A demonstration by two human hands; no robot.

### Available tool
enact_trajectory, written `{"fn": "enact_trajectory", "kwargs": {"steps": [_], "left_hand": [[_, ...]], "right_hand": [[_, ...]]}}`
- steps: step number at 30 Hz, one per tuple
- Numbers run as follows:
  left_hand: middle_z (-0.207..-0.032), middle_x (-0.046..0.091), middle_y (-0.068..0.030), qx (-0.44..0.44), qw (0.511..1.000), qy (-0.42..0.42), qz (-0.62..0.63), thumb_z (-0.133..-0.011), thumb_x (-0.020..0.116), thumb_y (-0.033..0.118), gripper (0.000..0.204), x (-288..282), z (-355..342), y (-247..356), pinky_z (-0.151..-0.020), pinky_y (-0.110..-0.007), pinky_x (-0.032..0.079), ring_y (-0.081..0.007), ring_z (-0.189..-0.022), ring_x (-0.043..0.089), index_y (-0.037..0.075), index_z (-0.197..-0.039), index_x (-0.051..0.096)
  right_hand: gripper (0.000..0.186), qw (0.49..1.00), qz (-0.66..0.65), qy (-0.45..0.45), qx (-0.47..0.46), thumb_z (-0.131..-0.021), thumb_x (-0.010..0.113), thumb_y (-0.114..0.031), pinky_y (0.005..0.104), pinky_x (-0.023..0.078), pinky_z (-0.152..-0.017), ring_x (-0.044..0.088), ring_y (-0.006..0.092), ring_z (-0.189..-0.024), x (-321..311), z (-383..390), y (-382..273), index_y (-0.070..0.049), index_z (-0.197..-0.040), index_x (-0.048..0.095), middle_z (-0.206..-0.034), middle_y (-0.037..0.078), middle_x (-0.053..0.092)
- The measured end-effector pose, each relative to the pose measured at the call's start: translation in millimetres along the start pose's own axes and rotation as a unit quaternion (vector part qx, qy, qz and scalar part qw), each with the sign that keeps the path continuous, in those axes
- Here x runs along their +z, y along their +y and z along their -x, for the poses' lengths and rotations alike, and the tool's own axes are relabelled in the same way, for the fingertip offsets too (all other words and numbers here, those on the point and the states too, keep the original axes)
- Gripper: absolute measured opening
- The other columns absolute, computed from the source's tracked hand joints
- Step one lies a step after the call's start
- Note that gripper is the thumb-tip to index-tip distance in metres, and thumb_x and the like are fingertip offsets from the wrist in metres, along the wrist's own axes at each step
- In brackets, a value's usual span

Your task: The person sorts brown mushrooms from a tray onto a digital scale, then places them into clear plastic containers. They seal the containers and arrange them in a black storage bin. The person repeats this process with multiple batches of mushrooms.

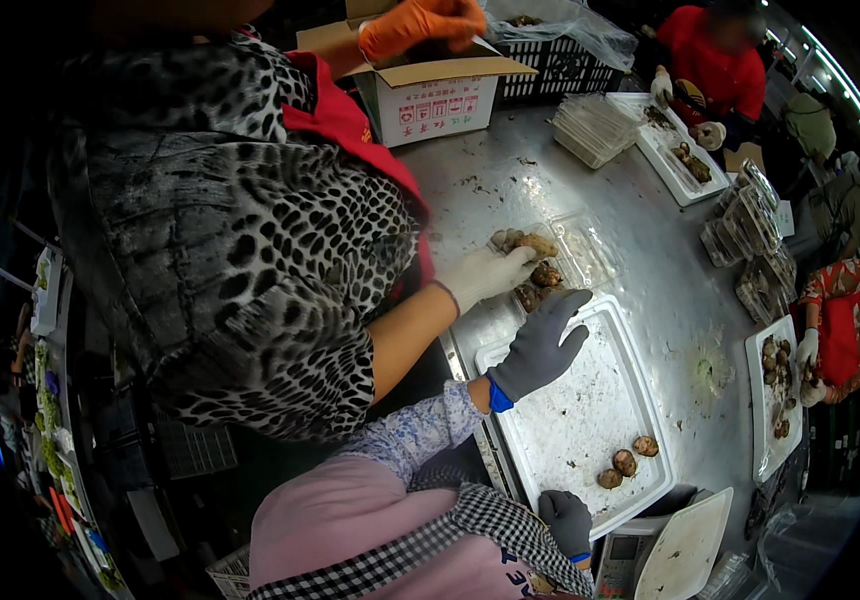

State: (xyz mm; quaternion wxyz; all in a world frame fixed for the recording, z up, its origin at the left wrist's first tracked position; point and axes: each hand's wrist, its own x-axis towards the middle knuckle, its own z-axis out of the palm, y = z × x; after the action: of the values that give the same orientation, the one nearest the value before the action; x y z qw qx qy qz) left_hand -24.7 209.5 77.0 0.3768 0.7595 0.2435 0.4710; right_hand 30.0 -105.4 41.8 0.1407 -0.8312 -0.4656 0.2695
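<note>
The broad floor of the white rectangular plastic tray point(570, 415) is offering a way between the grey-gloved left hand point(542, 345) and three round brown lumps point(625, 463), which are blocking its lower right part. The tray's raised rim is bounding that space. Past the far rim, a co-worker's white-gloved hand point(490, 276) and a clear plastic box point(582, 248) with brown clumps point(538, 244) at its left are crowding the left hand. The silver metal tabletop point(655, 250) is giving a passage between tray and stacked clear plastic boxes point(750, 222). A grey scale with a cream plate point(685, 545) is obstructing the grey-gloved right hand point(566, 520) on its right side
</note>
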Motion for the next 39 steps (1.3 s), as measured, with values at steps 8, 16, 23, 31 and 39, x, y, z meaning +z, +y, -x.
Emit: {"fn": "enact_trajectory", "kwargs": {"steps": [8,16,23,31,39], "left_hand": [[-0.126,0.056,-0.0193,-0.051,0.996,-0.064,0.038,-0.090,0.063,0.011,0.041,20.3,25.8,-18.8,-0.098,-0.044,0.047,-0.0381,-0.115,0.056,0.005,-0.130,0.054],[-0.121,0.060,-0.0158,-0.112,0.978,-0.170,-0.034,-0.089,0.067,0.013,0.037,22.0,56.8,-25.3,-0.097,-0.041,0.049,-0.0337,-0.112,0.058,0.008,-0.125,0.060],[-0.129,0.058,-0.0201,-0.181,0.978,-0.005,-0.106,-0.088,0.066,0.017,0.048,5.6,13.4,-68.1,-0.104,-0.046,0.043,-0.0365,-0.123,0.053,0.004,-0.132,0.053],[-0.103,0.064,-0.0144,-0.395,0.916,-0.037,0.067,-0.087,0.070,0.034,0.060,-27.3,-13.3,-239.3,-0.089,-0.039,0.049,-0.0275,-0.097,0.063,0.006,-0.137,0.052],[-0.111,0.065,-0.0120,-0.371,0.894,-0.069,0.243,-0.083,0.071,0.033,0.047,-7.6,-15.4,-252.7,-0.089,-0.043,0.052,-0.0287,-0.097,0.065,0.007,-0.121,0.063]], "right_hand": [[0.020,1.000,-0.013,0.013,-0.002,-0.090,0.062,-0.027,0.0473,0.052,-0.068,0.066,0.0364,-0.076,7.7,-2.8,11.3,-0.011,-0.086,0.073,-0.079,0.014,0.068],[0.019,0.999,-0.042,0.010,0.003,-0.089,0.062,-0.026,0.0452,0.053,-0.071,0.067,0.0352,-0.079,2.9,1.5,8.4,-0.011,-0.088,0.074,-0.082,0.013,0.070],[0.017,0.997,-0.049,0.054,0.006,-0.089,0.063,-0.024,0.0449,0.053,-0.072,0.066,0.0350,-0.081,3.1,9.2,7.8,-0.011,-0.091,0.073,-0.084,0.013,0.070],[0.019,0.997,-0.051,0.059,-0.016,-0.090,0.062,-0.027,0.0452,0.053,-0.073,0.066,0.0355,-0.082,10.7,12.4,15.3,-0.011,-0.096,0.072,-0.085,0.014,0.069],[0.020,0.998,-0.052,0.038,0.002,-0.091,0.062,-0.024,0.0441,0.053,-0.075,0.067,0.0360,-0.084,2.1,11.0,12.6,-0.009,-0.095,0.073,-0.089,0.015,0.071]]}}
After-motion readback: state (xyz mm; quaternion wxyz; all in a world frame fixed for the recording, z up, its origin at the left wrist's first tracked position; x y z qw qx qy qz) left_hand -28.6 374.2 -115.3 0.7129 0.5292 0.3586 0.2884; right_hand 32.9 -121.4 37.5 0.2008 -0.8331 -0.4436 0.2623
